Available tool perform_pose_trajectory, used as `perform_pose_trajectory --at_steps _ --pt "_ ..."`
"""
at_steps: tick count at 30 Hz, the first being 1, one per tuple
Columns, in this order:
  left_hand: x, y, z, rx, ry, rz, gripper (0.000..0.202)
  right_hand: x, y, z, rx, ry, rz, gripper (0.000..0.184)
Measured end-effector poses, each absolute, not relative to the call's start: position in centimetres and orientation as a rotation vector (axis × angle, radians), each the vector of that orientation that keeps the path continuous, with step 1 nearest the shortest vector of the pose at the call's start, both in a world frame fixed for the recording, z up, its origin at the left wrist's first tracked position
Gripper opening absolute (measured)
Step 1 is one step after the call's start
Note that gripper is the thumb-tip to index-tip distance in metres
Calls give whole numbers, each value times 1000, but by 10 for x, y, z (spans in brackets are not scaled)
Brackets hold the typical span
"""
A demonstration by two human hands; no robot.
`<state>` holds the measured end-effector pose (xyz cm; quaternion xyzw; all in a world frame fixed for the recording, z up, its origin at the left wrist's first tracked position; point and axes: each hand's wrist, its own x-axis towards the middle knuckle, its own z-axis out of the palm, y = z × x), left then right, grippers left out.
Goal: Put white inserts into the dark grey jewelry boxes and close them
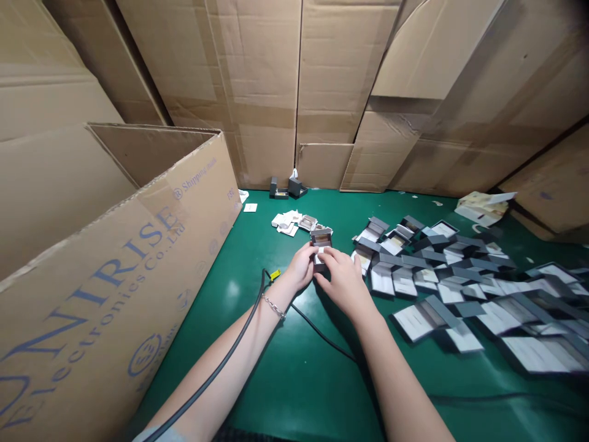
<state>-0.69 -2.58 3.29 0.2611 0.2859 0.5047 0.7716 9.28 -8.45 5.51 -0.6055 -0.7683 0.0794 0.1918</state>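
Both hands meet at the middle of the green table point(285, 368) on one small grey box point(321, 240) whose lid stands open. My left hand point(301, 267) grips the box from its left side, fingers curled; a chain bracelet sits on that wrist. My right hand point(343, 276) holds the box from the right, with a white-taped fingertip pressed on its front edge. Just right of my hands lies a wide spread of flat, unfolded grey-and-white box blanks point(460, 276).
A large open cardboard carton point(115, 276) with blue print stands at the left. Cardboard walls close off the back. Small white pieces point(288, 222) and two dark boxes point(288, 187) lie behind the hands. A black cable point(317, 331) runs across the table beneath my arms.
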Motion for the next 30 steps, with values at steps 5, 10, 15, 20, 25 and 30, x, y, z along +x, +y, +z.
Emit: perform_pose_trajectory --at_steps 5,10,15,20,25,30 --pt "-6 -25 31 520 665 1111 24 88 -83 52 -1778 -2183 80 31" --pt "-6 -28 33 611 696 1113 19 88 -83 52 -1815 -2237 -8 31" --pt "-3 -28 24 727 711 1069 21 95 -80 53 -1840 -2261 -20 31" --pt "-2 -25 13 804 702 1059 27 102 -78 55 -1825 -2268 42 32" --pt "-5 -29 22 728 692 1067 33 107 -83 62 -1618 -2214 162 27" --pt "-4 -24 15 747 695 1119 28 84 -69 77 -1472 -2075 140 28"
